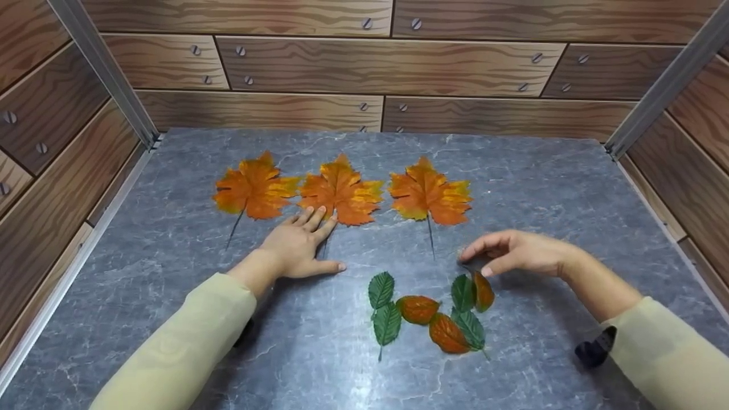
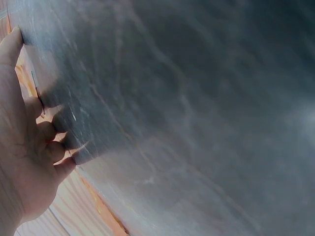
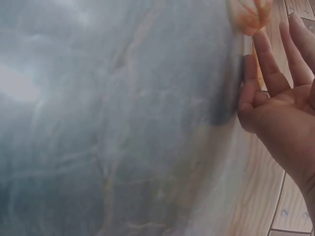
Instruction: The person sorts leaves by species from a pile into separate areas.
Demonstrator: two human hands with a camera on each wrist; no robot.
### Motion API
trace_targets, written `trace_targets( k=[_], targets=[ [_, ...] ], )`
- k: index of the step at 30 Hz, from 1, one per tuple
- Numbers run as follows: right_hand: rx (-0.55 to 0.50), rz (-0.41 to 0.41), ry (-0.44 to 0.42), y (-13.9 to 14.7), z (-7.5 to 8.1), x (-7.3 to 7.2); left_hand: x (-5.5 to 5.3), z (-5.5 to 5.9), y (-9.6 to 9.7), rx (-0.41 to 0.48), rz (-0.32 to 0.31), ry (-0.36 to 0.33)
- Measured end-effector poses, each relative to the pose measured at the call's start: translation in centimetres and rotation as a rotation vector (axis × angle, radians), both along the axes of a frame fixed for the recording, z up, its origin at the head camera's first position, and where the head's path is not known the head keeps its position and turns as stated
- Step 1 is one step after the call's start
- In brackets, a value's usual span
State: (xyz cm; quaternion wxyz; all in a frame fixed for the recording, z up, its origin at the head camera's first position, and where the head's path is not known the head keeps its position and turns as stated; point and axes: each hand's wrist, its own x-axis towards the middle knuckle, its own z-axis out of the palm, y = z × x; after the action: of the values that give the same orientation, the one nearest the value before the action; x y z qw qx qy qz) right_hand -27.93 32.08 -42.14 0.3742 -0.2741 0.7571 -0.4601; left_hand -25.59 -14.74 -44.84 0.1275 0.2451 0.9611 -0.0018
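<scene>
Three orange maple leaves lie in a row on the grey table: a left one [image 1: 254, 188], a middle one [image 1: 340, 191] and a right one [image 1: 428, 191], their thin stems toward me. My left hand [image 1: 299, 242] rests palm down with fingers spread, fingertips on the lower edge of the middle leaf. My right hand [image 1: 527, 253] hovers by the dark stem of a small orange leaf [image 1: 484, 291], index finger and thumb apart; whether a fingertip touches the stem is unclear. Small green leaves [image 1: 387, 323] and orange ones [image 1: 418, 309] lie just below, some overlapping.
The grey marbled table [image 1: 171, 341] is closed in by wood-patterned walls [image 1: 393, 65] at the back and both sides. Metal posts [image 1: 105, 68] stand at the back corners. A dark strapped device [image 1: 595, 347] shows under the right sleeve.
</scene>
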Motion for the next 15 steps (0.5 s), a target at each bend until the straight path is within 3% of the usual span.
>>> trace_targets(
  k=[7,15],
  targets=[
    [0.040,0.106,0.042,0.05,-0.54,0.22,0.15,0.02,0.04,0.012,-0.007,0.001],
    [0.115,0.135,0.155,-0.50,-0.49,0.58,0.03,0.15,-0.08,0.017,-0.002,-0.003]
  ],
)
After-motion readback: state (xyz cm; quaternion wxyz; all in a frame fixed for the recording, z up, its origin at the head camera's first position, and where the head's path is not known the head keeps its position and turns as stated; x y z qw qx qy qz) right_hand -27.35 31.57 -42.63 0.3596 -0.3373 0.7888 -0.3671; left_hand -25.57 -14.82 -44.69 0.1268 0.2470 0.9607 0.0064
